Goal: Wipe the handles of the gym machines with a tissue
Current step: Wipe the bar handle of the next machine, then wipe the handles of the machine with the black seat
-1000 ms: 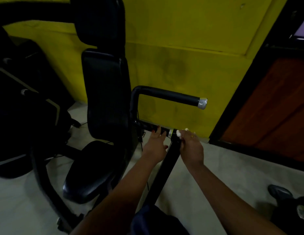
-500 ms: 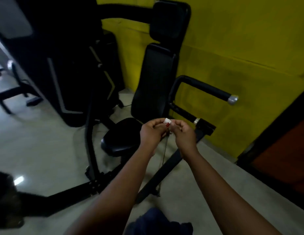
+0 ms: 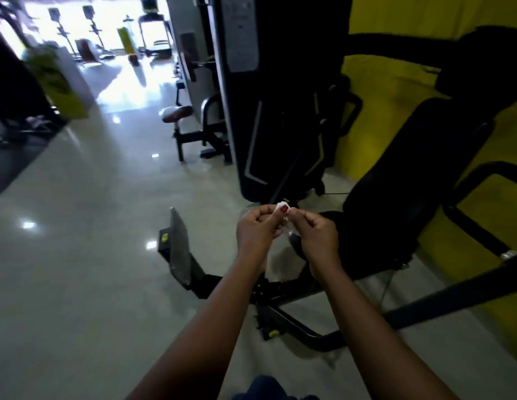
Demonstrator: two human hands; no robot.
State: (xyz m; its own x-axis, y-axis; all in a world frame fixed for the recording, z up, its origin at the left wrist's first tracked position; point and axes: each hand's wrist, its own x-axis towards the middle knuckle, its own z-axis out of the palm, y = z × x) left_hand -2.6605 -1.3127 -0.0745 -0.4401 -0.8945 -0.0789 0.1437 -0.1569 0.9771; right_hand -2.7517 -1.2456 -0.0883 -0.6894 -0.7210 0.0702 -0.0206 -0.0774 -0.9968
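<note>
Tissue held between both hands, clear of the machine.
Left hand (image 3: pixel 257 230) and right hand (image 3: pixel 319 235) each pinch the white tissue (image 3: pixel 281 204) at the fingertips, above the floor (image 3: pixel 107 226); the black machine handle (image 3: pixel 495 168) stands well apart, right.

I log the tissue (image 3: pixel 281 204) as a small white crumpled wad, just right of frame centre. It is held in the air, pinched between the fingertips of the left hand (image 3: pixel 260 229) and the right hand (image 3: pixel 317 235). I see two handles toward 3 o'clock, well apart from it. The upper handle (image 3: pixel 499 168) is a dark curved bar. The lower handle (image 3: pixel 476 235) is a dark straight bar slanting toward 4 o'clock, ending at a silver collar.
</note>
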